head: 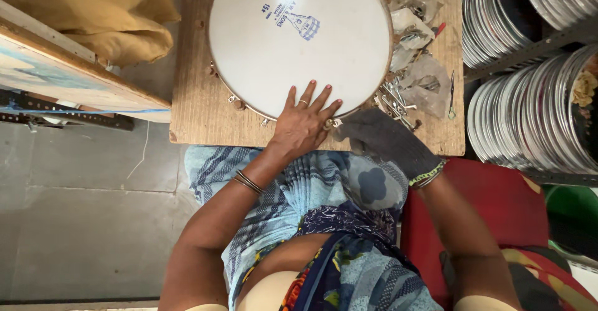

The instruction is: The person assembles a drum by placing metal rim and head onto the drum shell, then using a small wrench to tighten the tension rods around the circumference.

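A round frame drum [299,37] with a white skin and a blue printed mark lies flat on a small wooden board [199,112]. My left hand [303,121] is bare, wears a ring, and rests with fingers spread on the drum's near edge. My right hand [383,140] wears a dark grey knit glove and is closed at the drum's near right rim, next to a small metal fitting [329,124]. What the gloved fingers hold is hidden.
Loose metal screws and rods [398,102] and clear plastic bags [417,43] lie on the board's right side. Stacks of shiny metal rings [536,105] fill a rack at right. A yellow sack [106,12] and a wooden plank [62,68] lie left.
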